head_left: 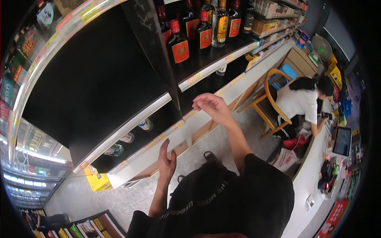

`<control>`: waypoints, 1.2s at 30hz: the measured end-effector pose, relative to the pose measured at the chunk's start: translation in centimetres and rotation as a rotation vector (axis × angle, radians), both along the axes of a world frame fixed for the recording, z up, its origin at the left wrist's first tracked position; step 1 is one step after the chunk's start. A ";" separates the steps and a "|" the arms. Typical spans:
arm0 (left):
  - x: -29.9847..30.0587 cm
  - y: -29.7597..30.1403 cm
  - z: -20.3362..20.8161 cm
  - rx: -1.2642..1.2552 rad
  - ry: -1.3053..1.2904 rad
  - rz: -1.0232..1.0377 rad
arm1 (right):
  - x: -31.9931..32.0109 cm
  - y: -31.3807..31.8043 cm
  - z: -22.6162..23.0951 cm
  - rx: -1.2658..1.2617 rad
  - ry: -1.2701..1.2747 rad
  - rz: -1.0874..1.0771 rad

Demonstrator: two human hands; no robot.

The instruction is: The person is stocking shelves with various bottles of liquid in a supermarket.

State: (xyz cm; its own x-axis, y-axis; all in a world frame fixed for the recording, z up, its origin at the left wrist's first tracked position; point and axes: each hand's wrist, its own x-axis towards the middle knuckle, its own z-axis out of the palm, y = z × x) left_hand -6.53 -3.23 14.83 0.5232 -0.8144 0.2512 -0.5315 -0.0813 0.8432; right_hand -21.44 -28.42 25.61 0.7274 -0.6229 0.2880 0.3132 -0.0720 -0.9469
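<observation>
My left hand (pixel 167 163) is held up in front of the lower shelf's front strip, thumb and fingers apart, holding nothing. Farther right, my right hand (pixel 213 108) hovers by the shelf edge with its fingers loosely bent and nothing visible in them. The wide black shelf board (pixel 91 79) with a pale price rail (pixel 139 119) lies ahead of my left hand. Beyond my right hand, dark liquor bottles with red labels (pixel 179 49) and a clear bottle with a yellow label (pixel 220 27) stand upright. Bottle tops (pixel 146 124) show on the shelf below.
A person in a white shirt (pixel 293 101) sits on a wooden chair (pixel 274 115) at the right, beside a white counter (pixel 307 178) with a screen (pixel 342 141). A yellow box (pixel 98 179) stands on the floor at the left. Snack shelves (pixel 87 228) are at lower left.
</observation>
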 end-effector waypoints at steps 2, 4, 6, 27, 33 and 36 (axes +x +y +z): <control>-2.3 -4.0 3.1 -0.061 0.014 0.005 | 0.3 -2.3 2.1 -0.023 -0.032 0.047; -4.4 -7.7 5.7 -0.139 0.034 -0.057 | 1.2 -5.2 3.5 -0.188 -0.071 -0.007; -6.0 -11.1 8.2 -0.170 0.010 -0.059 | 1.4 -8.1 5.4 -0.471 -0.123 -0.081; -1.8 -26.5 14.6 -0.323 -0.347 0.419 | 16.2 -18.9 11.8 -0.687 -0.016 -0.199; -0.3 -28.8 13.4 -0.301 -0.223 0.470 | 17.0 -20.4 10.7 -0.726 -0.020 -0.200; 0.3 -28.9 13.3 -0.266 -0.276 0.520 | 16.7 -19.7 11.1 -0.728 0.017 -0.199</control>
State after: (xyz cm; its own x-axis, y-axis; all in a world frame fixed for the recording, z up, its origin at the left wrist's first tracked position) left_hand -6.28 -32.15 28.17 0.7198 -0.3635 0.5914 -0.6793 -0.1939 0.7078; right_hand -4.71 -48.11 36.74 0.6291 -0.3997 0.6667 0.2143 -0.7353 -0.6430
